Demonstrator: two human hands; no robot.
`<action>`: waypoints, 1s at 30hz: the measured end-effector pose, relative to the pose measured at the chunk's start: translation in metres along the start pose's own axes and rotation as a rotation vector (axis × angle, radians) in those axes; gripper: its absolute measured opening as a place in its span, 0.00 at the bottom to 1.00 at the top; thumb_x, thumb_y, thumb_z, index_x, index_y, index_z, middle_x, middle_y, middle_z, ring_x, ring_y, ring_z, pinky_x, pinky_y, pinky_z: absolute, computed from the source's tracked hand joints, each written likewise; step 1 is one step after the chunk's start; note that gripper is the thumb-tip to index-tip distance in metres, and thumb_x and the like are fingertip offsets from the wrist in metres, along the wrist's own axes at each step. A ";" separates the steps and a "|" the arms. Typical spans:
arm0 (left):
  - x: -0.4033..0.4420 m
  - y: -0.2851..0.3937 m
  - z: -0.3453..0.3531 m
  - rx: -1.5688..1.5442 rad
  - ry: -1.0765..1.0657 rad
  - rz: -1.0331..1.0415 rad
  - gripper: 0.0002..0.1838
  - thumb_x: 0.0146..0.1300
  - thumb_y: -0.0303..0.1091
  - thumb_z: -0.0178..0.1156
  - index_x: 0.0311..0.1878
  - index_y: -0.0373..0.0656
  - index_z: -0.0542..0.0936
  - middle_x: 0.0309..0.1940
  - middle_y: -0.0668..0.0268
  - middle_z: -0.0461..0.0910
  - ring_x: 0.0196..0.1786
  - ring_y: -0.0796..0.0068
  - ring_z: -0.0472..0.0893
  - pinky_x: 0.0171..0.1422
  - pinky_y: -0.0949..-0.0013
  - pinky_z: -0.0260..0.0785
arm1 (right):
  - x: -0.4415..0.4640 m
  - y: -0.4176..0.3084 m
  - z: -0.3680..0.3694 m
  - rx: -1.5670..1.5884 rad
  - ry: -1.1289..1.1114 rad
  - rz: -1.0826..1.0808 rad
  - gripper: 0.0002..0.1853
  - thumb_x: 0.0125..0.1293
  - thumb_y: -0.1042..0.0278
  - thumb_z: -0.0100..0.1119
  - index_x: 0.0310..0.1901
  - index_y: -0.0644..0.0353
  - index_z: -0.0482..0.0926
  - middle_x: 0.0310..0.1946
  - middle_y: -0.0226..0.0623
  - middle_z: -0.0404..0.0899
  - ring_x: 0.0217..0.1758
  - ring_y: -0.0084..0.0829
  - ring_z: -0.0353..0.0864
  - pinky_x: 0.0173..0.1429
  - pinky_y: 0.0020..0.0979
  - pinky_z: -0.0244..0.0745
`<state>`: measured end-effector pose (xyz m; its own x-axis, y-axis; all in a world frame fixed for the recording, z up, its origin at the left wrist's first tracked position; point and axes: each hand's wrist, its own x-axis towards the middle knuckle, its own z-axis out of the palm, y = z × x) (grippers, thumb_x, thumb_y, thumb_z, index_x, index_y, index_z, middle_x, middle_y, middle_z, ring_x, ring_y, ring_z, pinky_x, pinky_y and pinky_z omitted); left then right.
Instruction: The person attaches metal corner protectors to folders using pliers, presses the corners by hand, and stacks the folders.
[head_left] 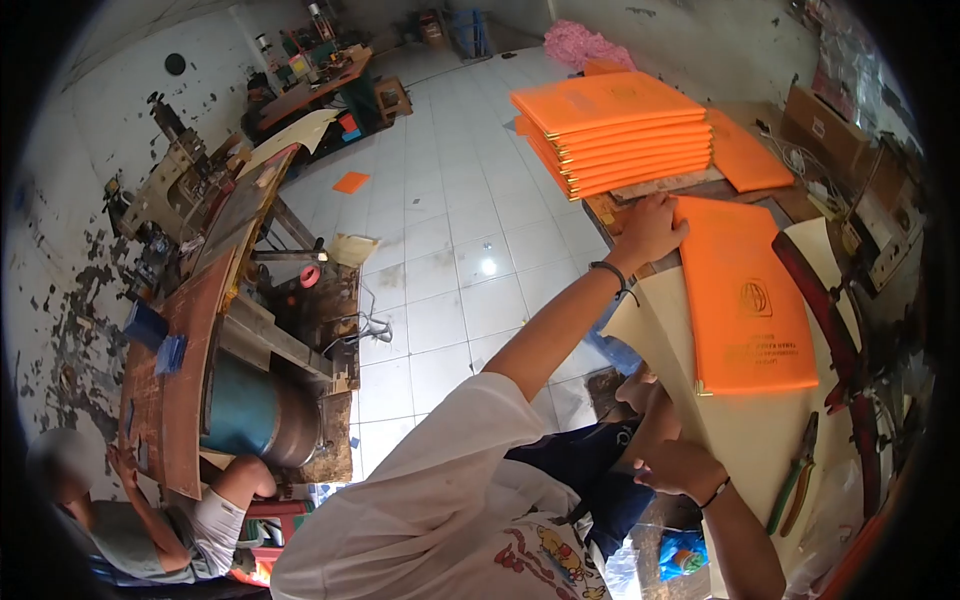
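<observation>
My left hand (652,235) is at the upper left corner of an orange folder (748,300), its fingers closed on the edge. The folder lies flat on a cream sheet (720,430), with a round emblem and printed lines that look upside down, and metal corners. My right hand (682,468) is nearer my body, beside the sheet's left edge, fingers curled together; anything in them is too small to tell. Beyond my left hand stands a stack of orange folders (620,135), with another orange folder (745,152) to its right.
Pliers (795,475) and a dark red metal bar (835,335) lie to the right. A cardboard box (822,130) stands behind. At the lower left a person (150,525) sits by a wooden table (185,370) with a blue drum (240,405) beneath. An orange piece (351,182) lies on the floor.
</observation>
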<state>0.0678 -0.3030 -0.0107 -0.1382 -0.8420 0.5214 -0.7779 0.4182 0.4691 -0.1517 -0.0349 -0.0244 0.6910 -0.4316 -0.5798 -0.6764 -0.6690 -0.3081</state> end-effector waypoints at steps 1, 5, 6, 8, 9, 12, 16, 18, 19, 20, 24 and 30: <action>0.001 0.003 -0.007 -0.024 -0.023 -0.009 0.28 0.66 0.46 0.52 0.60 0.30 0.74 0.56 0.47 0.73 0.62 0.50 0.71 0.67 0.51 0.65 | -0.003 -0.004 -0.005 -0.009 0.018 0.027 0.17 0.63 0.51 0.63 0.49 0.50 0.83 0.37 0.39 0.86 0.42 0.41 0.86 0.47 0.41 0.79; -0.001 0.007 -0.008 0.012 0.036 0.024 0.21 0.63 0.42 0.53 0.50 0.33 0.78 0.45 0.53 0.76 0.52 0.51 0.77 0.57 0.53 0.72 | -0.003 -0.004 -0.003 0.041 0.020 0.062 0.17 0.63 0.51 0.62 0.48 0.50 0.84 0.36 0.39 0.86 0.41 0.40 0.86 0.47 0.41 0.80; 0.000 0.005 -0.007 0.035 0.037 0.023 0.20 0.63 0.41 0.53 0.50 0.34 0.78 0.45 0.54 0.77 0.51 0.52 0.79 0.55 0.53 0.73 | -0.004 -0.009 -0.008 0.033 0.016 0.077 0.16 0.63 0.52 0.62 0.47 0.51 0.84 0.36 0.39 0.86 0.41 0.40 0.86 0.47 0.41 0.80; 0.000 0.004 -0.004 0.044 0.086 0.047 0.18 0.62 0.40 0.53 0.47 0.35 0.78 0.43 0.55 0.76 0.49 0.53 0.79 0.54 0.53 0.73 | -0.004 -0.010 -0.008 0.008 0.025 0.079 0.16 0.63 0.53 0.62 0.47 0.51 0.84 0.36 0.39 0.86 0.41 0.40 0.86 0.47 0.41 0.80; 0.000 0.002 -0.002 0.049 0.110 0.058 0.17 0.62 0.40 0.53 0.46 0.35 0.78 0.42 0.55 0.75 0.49 0.53 0.79 0.53 0.53 0.73 | -0.003 -0.008 -0.005 -0.008 0.037 0.067 0.16 0.63 0.53 0.62 0.46 0.52 0.84 0.36 0.39 0.86 0.41 0.40 0.86 0.47 0.41 0.80; 0.000 0.001 -0.002 0.066 0.102 0.095 0.17 0.61 0.38 0.53 0.47 0.35 0.77 0.43 0.56 0.75 0.48 0.54 0.79 0.52 0.53 0.74 | -0.002 -0.007 -0.004 -0.008 0.046 0.052 0.15 0.63 0.54 0.61 0.45 0.52 0.84 0.36 0.39 0.86 0.41 0.40 0.86 0.47 0.41 0.80; 0.001 0.007 -0.008 0.065 0.023 0.017 0.18 0.60 0.35 0.53 0.49 0.34 0.77 0.45 0.52 0.74 0.51 0.51 0.77 0.55 0.53 0.72 | 0.004 0.001 0.002 0.003 0.011 0.036 0.14 0.62 0.55 0.61 0.44 0.53 0.85 0.36 0.39 0.86 0.42 0.41 0.86 0.47 0.41 0.80; 0.001 0.006 -0.007 0.069 0.070 0.014 0.18 0.60 0.35 0.53 0.50 0.34 0.77 0.47 0.49 0.74 0.56 0.50 0.74 0.59 0.53 0.70 | 0.005 0.003 0.004 -0.008 0.047 0.022 0.14 0.62 0.55 0.61 0.43 0.54 0.85 0.36 0.40 0.86 0.42 0.42 0.86 0.47 0.42 0.80; 0.001 0.006 -0.006 0.125 0.062 -0.015 0.19 0.60 0.35 0.53 0.52 0.34 0.77 0.48 0.49 0.73 0.58 0.49 0.72 0.62 0.52 0.67 | 0.005 0.003 0.006 -0.015 0.062 0.014 0.14 0.62 0.55 0.61 0.43 0.54 0.85 0.36 0.40 0.86 0.42 0.42 0.86 0.47 0.42 0.80; 0.001 0.005 -0.006 0.179 0.055 -0.046 0.21 0.60 0.35 0.53 0.54 0.34 0.77 0.50 0.48 0.72 0.61 0.48 0.69 0.65 0.52 0.64 | 0.006 0.004 0.009 -0.039 0.093 -0.012 0.14 0.62 0.55 0.61 0.42 0.55 0.85 0.35 0.41 0.86 0.42 0.42 0.86 0.46 0.42 0.80; 0.006 -0.004 -0.002 0.177 -0.012 -0.089 0.25 0.60 0.35 0.54 0.60 0.35 0.76 0.56 0.48 0.70 0.67 0.47 0.62 0.74 0.48 0.53 | 0.004 0.001 0.005 -0.089 0.107 -0.033 0.15 0.62 0.54 0.63 0.41 0.57 0.85 0.36 0.44 0.85 0.43 0.43 0.86 0.47 0.43 0.80; 0.006 -0.003 -0.006 0.117 -0.007 -0.116 0.24 0.59 0.34 0.52 0.59 0.39 0.80 0.56 0.49 0.70 0.68 0.48 0.62 0.76 0.50 0.50 | 0.004 0.001 0.005 -0.090 0.072 -0.025 0.16 0.63 0.54 0.63 0.42 0.58 0.85 0.38 0.44 0.85 0.45 0.43 0.85 0.49 0.44 0.80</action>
<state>0.0732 -0.3069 -0.0044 -0.0476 -0.8849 0.4634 -0.8548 0.2761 0.4394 -0.1507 -0.0342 -0.0303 0.7263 -0.4540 -0.5161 -0.6351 -0.7304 -0.2512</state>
